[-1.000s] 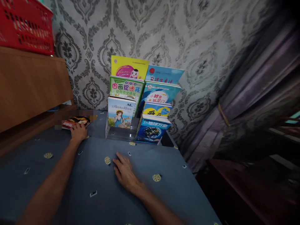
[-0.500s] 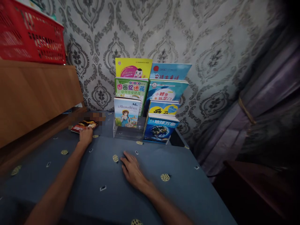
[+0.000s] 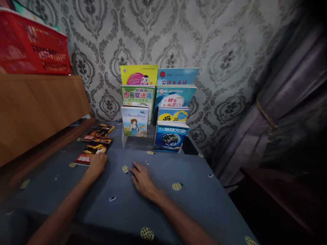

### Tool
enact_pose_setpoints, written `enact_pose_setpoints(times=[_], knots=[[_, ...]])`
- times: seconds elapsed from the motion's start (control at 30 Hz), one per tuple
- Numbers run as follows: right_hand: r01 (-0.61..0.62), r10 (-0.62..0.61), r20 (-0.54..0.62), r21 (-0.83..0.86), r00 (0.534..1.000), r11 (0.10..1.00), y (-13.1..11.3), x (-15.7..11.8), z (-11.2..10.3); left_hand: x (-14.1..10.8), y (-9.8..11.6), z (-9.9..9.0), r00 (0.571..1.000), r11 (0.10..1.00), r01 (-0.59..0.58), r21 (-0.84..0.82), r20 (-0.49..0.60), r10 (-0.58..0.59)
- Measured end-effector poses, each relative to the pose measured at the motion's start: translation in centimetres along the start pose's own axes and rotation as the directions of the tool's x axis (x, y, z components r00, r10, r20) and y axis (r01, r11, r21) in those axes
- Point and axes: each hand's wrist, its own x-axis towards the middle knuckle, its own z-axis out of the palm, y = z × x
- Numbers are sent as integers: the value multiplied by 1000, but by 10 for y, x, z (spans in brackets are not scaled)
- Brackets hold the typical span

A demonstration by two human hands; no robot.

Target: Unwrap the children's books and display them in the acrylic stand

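My left hand (image 3: 98, 164) is closed on the near right part of a small book (image 3: 85, 153) with a dark, red and yellow cover. Just behind it lies another dark-covered book (image 3: 99, 130), flat on the blue patterned cloth (image 3: 122, 207). My right hand (image 3: 143, 180) rests on the cloth with its fingers stretched out, holding nothing. Beyond the hands a clear plastic rack (image 3: 136, 144) bears several children's books in two columns. Its lowest left book shows a girl (image 3: 135, 123), the lowest right one a globe (image 3: 170, 137).
A red basket (image 3: 35, 47) stands on a wooden cabinet (image 3: 46, 102) at the left. Patterned wallpaper rises behind the rack. A tied purple curtain (image 3: 245, 129) hangs at the right, above a dark piece of furniture (image 3: 270, 197).
My left hand has moved nearer with the book, exposing the other dark-covered book behind it. My right hand has stayed nearly still. The view has shifted slightly.
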Motion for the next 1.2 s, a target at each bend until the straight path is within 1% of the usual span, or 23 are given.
enact_pose_setpoints(times=[0.07,0.1,0.17,0.23,0.27,0.33,0.37,0.43,0.47,0.5,0.53,0.57,0.63,0.7,0.73,0.8,0.87,0.93,1.07,1.13,1.2], knots=[[0,0,6,-7,1000,1000,0,1,0,-19,22,-10,999,999,-47,23,19,47],[-1,1,7,-9,1000,1000,0,1,0,-29,34,-16,996,995,-92,49,21,91],[-6,6,11,-2,1000,1000,0,1,0,-44,57,-29,992,992,-119,29,49,118],[-15,15,20,13,1000,1000,-1,1,0,-50,68,-39,985,984,-169,-60,28,171],[-21,20,25,20,999,1000,-1,1,0,-49,67,-41,983,977,-182,-112,18,185],[-22,22,31,27,999,999,-1,1,-1,-38,53,-40,987,969,-156,-190,-2,158],[-21,20,33,28,999,999,-1,1,-2,-29,42,-36,993,973,-116,-198,-25,113],[-20,19,34,26,999,999,-2,1,-2,-10,15,-23,998,986,0,-170,-64,-11],[-20,20,35,24,999,1000,-1,0,-2,-2,2,-15,996,986,65,-152,-54,-74],[-21,21,34,21,999,1000,-1,0,-2,5,-9,-6,994,983,104,-152,-18,-108],[-20,19,34,17,999,1000,-1,0,-2,10,-18,2,993,979,122,-165,25,-120],[-16,16,34,15,999,1000,-1,0,-2,13,-23,8,993,979,117,-169,15,-116],[-6,5,30,17,1000,1000,0,0,-1,13,-27,18,992,984,110,-140,-39,-117],[-9,8,19,36,1000,999,0,0,-1,7,-21,19,989,991,110,-75,-86,-116],[-16,15,12,51,1000,999,0,1,-1,3,-17,18,989,993,113,-39,-93,-116],[-34,36,-15,87,999,996,0,2,-3,-6,-8,11,990,993,113,19,-92,-111],[-60,67,-61,109,996,992,0,4,-5,-15,2,2,993,994,97,42,-72,-94],[-101,111,-109,98,988,990,2,5,-10,-24,12,-6,997,997,71,27,-25,-70],[-208,205,-168,0,964,978,8,5,-23,-41,36,-18,998,998,-1,-60,64,5],[-232,223,-159,-39,962,972,11,5,-28,-49,49,-24,992,989,-73,-129,95,86],[-226,217,-121,-70,969,972,12,4,-32,-53,61,-29,979,973,-140,-185,120,164]])
